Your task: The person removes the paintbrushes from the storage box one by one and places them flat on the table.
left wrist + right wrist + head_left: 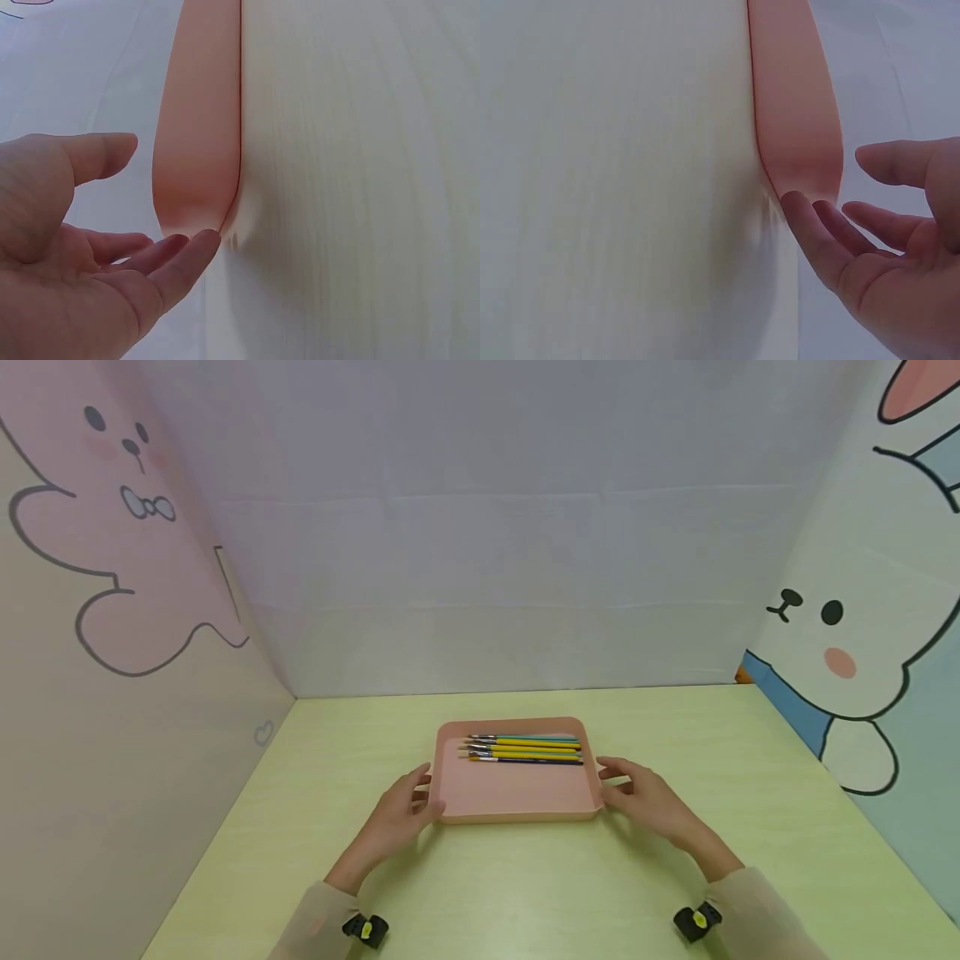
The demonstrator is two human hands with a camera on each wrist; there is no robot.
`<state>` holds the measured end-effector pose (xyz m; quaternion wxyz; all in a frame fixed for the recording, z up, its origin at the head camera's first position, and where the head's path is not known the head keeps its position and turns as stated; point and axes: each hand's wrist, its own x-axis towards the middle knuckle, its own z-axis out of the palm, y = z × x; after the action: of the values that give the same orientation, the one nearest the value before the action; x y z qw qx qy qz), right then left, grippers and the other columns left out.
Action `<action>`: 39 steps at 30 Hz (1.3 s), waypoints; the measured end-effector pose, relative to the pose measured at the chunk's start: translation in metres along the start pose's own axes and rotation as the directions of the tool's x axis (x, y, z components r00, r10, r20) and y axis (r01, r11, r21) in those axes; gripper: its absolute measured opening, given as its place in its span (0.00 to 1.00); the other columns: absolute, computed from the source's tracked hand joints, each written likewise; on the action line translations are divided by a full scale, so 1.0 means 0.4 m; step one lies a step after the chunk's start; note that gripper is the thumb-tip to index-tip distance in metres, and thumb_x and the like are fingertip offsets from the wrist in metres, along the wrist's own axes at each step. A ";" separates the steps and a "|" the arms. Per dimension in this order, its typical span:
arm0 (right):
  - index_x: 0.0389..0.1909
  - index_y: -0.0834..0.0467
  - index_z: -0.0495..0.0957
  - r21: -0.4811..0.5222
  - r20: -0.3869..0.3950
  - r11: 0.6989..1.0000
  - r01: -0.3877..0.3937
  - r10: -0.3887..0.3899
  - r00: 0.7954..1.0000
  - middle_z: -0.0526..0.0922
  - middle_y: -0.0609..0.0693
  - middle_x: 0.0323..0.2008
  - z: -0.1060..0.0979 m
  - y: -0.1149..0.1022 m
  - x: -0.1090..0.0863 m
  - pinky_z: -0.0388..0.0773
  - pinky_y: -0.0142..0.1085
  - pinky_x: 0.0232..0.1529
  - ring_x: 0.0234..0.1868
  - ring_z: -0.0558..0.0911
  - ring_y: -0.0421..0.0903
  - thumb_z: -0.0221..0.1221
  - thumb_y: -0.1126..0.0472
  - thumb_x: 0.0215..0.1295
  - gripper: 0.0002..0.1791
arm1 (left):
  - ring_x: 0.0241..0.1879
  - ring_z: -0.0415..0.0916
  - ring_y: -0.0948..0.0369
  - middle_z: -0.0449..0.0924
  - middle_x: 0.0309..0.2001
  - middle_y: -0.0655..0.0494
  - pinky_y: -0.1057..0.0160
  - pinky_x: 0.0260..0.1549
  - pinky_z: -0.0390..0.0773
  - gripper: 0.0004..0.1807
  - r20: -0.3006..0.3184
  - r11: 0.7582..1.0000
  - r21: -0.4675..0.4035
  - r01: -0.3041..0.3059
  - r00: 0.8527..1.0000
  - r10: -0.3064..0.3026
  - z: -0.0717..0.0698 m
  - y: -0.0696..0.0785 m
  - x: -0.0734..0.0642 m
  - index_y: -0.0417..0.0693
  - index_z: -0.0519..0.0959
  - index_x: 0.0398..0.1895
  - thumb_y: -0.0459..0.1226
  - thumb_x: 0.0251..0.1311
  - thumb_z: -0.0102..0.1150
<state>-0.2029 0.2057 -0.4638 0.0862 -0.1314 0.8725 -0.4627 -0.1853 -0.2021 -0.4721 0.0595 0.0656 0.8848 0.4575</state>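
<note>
A pink rectangular tray (517, 793) lies on the table, its outer wall also showing in both wrist views. Several paintbrushes (525, 750) with yellow, teal and dark handles lie side by side in its far half, bristles to the left. At the tray's left side is my left hand (401, 810), its fingertips right at the wall and its thumb raised apart in the left wrist view. My right hand (648, 797) mirrors it at the right side. In the right wrist view, its extended fingertips (795, 201) meet the tray's corner, with the thumb held off.
The pale yellow-green table (517, 893) runs back to a whitish curtain-like wall (517, 568). Side panels with cartoon figures stand at left and right. Each sleeve carries a small black device, one at the left wrist (366, 930) and one at the right wrist (697, 921).
</note>
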 end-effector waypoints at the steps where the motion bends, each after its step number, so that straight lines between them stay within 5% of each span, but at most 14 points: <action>1: 0.77 0.67 0.66 -0.022 -0.001 0.999 0.023 -0.023 1.000 0.78 0.67 0.64 -0.006 -0.003 0.005 0.85 0.45 0.52 0.57 0.85 0.59 0.60 0.62 0.79 0.31 | 0.67 0.76 0.41 0.72 0.72 0.38 0.42 0.64 0.80 0.39 -0.012 1.000 0.007 -0.005 1.000 0.005 0.000 -0.002 0.002 0.39 0.60 0.82 0.41 0.74 0.65; 8: 0.72 0.70 0.71 -0.200 0.021 0.954 0.224 -0.225 0.974 0.79 0.69 0.61 -0.056 -0.052 0.053 0.84 0.58 0.57 0.57 0.83 0.65 0.63 0.67 0.75 0.28 | 0.71 0.72 0.42 0.69 0.75 0.41 0.42 0.69 0.75 0.45 -0.072 1.000 -0.015 -0.015 0.997 0.013 0.007 -0.002 0.021 0.42 0.59 0.83 0.42 0.69 0.71; 15: 0.67 0.67 0.77 -0.359 0.146 0.844 0.399 -0.371 0.917 0.82 0.62 0.54 -0.077 -0.113 0.125 0.85 0.52 0.50 0.52 0.83 0.62 0.61 0.69 0.73 0.23 | 0.73 0.71 0.41 0.64 0.79 0.42 0.43 0.70 0.74 0.50 -0.094 0.999 -0.033 -0.008 0.996 0.005 0.020 0.003 0.029 0.44 0.59 0.84 0.44 0.64 0.76; 21: 0.70 0.65 0.76 -0.419 0.295 0.825 0.380 -0.272 0.916 0.81 0.61 0.56 -0.059 -0.152 0.203 0.83 0.53 0.55 0.57 0.81 0.61 0.64 0.68 0.71 0.27 | 0.74 0.70 0.41 0.62 0.79 0.41 0.43 0.71 0.72 0.51 -0.104 0.996 -0.091 -0.011 0.995 0.002 0.028 -0.005 0.032 0.44 0.59 0.84 0.41 0.61 0.78; 30: 0.68 0.64 0.78 -0.453 0.416 0.787 0.419 -0.229 0.880 0.81 0.61 0.57 -0.004 -0.182 0.280 0.82 0.52 0.60 0.57 0.82 0.59 0.64 0.69 0.69 0.26 | 0.74 0.69 0.40 0.61 0.81 0.43 0.42 0.70 0.73 0.53 -0.084 0.990 -0.139 0.023 0.996 -0.035 0.030 -0.015 0.034 0.46 0.57 0.85 0.39 0.60 0.79; 39: 0.65 0.55 0.82 -0.531 0.403 0.779 0.334 -0.115 0.908 0.81 0.53 0.56 0.053 -0.185 0.309 0.79 0.52 0.62 0.57 0.80 0.53 0.66 0.69 0.68 0.24 | 0.74 0.69 0.39 0.61 0.81 0.41 0.42 0.71 0.72 0.54 -0.037 0.976 -0.214 0.051 0.998 -0.060 0.026 -0.021 0.032 0.45 0.56 0.85 0.38 0.60 0.80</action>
<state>-0.3034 0.1110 -0.4178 0.1375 -0.3360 0.9203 -0.1456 -0.1965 -0.1964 -0.4856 0.0599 0.0244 0.8334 0.5489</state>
